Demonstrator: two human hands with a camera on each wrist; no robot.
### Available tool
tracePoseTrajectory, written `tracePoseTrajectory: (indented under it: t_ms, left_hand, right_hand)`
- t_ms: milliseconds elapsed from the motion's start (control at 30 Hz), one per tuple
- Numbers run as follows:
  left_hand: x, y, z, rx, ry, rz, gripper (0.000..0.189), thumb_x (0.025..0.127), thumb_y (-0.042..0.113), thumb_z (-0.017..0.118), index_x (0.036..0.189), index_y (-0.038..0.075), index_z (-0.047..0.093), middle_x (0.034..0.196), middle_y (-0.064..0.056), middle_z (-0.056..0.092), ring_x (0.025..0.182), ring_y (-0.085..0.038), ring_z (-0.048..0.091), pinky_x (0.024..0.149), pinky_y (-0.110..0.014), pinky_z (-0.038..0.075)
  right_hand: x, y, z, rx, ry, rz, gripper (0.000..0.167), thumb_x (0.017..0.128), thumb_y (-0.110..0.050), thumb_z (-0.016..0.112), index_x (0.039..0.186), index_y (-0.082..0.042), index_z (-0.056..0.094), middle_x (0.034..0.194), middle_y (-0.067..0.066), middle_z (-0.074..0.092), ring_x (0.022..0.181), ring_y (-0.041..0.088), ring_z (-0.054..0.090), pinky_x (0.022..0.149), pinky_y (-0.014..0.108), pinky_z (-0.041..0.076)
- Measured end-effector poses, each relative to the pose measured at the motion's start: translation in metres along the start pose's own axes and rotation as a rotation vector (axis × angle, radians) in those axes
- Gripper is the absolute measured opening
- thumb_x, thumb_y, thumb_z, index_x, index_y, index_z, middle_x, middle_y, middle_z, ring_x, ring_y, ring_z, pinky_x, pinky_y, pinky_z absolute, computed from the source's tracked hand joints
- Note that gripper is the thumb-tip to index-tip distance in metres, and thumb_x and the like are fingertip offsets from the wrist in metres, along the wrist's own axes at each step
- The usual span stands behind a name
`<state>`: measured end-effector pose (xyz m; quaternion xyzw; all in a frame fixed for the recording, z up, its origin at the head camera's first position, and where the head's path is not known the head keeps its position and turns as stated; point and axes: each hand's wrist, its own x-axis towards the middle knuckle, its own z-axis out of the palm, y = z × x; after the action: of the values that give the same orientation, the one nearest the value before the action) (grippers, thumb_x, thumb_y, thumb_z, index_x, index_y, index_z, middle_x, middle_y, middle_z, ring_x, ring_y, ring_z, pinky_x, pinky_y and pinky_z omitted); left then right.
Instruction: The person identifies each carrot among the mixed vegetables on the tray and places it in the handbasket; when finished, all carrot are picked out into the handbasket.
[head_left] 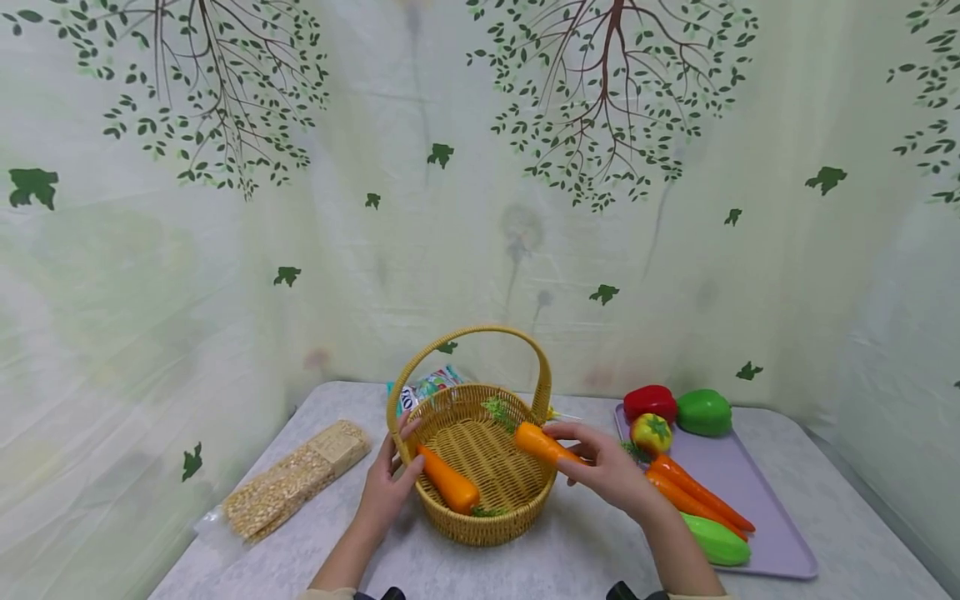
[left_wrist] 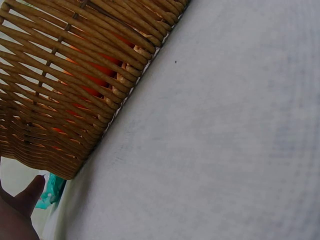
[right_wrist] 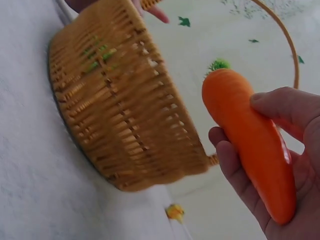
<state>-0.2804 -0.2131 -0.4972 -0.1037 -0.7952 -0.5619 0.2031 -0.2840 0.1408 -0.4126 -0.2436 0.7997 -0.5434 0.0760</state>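
A wicker basket (head_left: 487, 521) with a tall arched handle stands upright in the middle of the table. Inside it, a thick orange carrot (head_left: 450, 483) leans at the left, with green leafy tops showing. My left hand (head_left: 386, 483) rests against the basket's left rim by the handle's foot; a straight finger (left_wrist: 31, 195) shows in the left wrist view. With thumb and fingers, my right hand (head_left: 607, 471) holds another carrot (right_wrist: 250, 135) at the basket's right rim, its thick end pointing inward over the basket. Green fronds (right_wrist: 219, 65) appear behind that end in the right wrist view.
To the right, a lilac tray (head_left: 780, 542) bears a red pepper (head_left: 649, 402), a green pepper (head_left: 703, 412), a small yellow-red pepper (head_left: 651, 433), slim orange carrots (head_left: 701, 487) and a green vegetable (head_left: 716, 540). A bagged grain block (head_left: 296, 479) lies left. A colourful packet (head_left: 427, 387) sits behind the basket.
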Motion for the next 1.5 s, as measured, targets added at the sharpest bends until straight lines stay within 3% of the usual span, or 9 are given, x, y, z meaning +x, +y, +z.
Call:
tracePoseTrajectory:
  t_ms: [167,367,567,767,1100,1300,1500]
  left_hand:
    - [0.000,0.000,0.001,0.004,0.001,-0.004,0.062,0.098,0.016,0.062,0.154,0.026,0.037,0.162,0.001,0.037,0.147,-0.026,0.036,0.111,-0.054,0.041]
    - [-0.002,0.002,0.001,0.006,0.003,-0.011,0.060,0.099,0.018,0.062,0.153,0.027,0.039,0.163,0.004,0.035,0.149,-0.022,0.035,0.111,-0.052,0.041]
    - [-0.002,0.006,0.001,0.016,0.005,-0.004,0.064,0.099,0.015,0.060,0.155,0.029,0.034,0.159,0.000,0.042,0.147,-0.028,0.037,0.111,-0.057,0.039]
    - [-0.001,0.007,0.003,-0.012,0.005,-0.008,0.068,0.099,0.011,0.059,0.157,0.029,0.029,0.156,-0.009,0.046,0.147,-0.034,0.035,0.112,-0.062,0.035]
    - [-0.001,0.000,0.001,-0.006,-0.001,0.008,0.064,0.099,0.015,0.060,0.154,0.033,0.035,0.160,0.003,0.041,0.147,-0.030,0.036,0.112,-0.060,0.037]
    - [-0.003,-0.001,0.001,-0.015,-0.008,-0.009,0.064,0.099,0.015,0.060,0.156,0.029,0.034,0.157,0.000,0.045,0.147,-0.031,0.036,0.113,-0.062,0.036]
    - [0.001,-0.001,0.001,-0.007,-0.006,-0.012,0.066,0.099,0.016,0.061,0.154,0.039,0.032,0.156,0.002,0.046,0.147,-0.027,0.037,0.113,-0.059,0.037]
  right_hand:
    - [0.010,0.000,0.015,0.028,-0.003,0.002,0.041,0.095,-0.027,0.068,0.135,-0.021,0.060,0.137,0.011,0.059,0.108,0.029,0.065,0.081,0.032,0.060]
    - [0.028,-0.001,0.033,0.058,0.013,-0.027,0.041,0.095,-0.025,0.068,0.135,-0.020,0.060,0.135,0.013,0.062,0.104,0.025,0.066,0.085,0.045,0.060]
    - [0.045,-0.003,0.048,0.064,0.040,0.005,0.039,0.095,-0.020,0.067,0.134,-0.021,0.061,0.134,0.011,0.063,0.103,0.022,0.066,0.083,0.042,0.059]
    - [0.060,-0.006,0.060,0.062,0.063,0.041,0.039,0.095,-0.012,0.065,0.133,-0.018,0.061,0.135,0.015,0.060,0.102,0.028,0.065,0.081,0.047,0.060]
    - [0.079,-0.006,0.084,-0.064,-0.002,0.074,0.035,0.095,-0.009,0.063,0.130,-0.014,0.062,0.134,0.016,0.061,0.101,0.025,0.064,0.077,0.043,0.059]
    - [0.084,-0.001,0.096,-0.112,-0.051,0.096,0.036,0.092,-0.007,0.064,0.127,-0.014,0.065,0.129,0.012,0.065,0.116,0.028,0.059,0.090,0.042,0.053]
    - [0.086,-0.002,0.097,-0.121,-0.076,0.139,0.033,0.093,-0.011,0.066,0.126,-0.017,0.066,0.128,0.009,0.065,0.119,0.029,0.059,0.098,0.049,0.052]
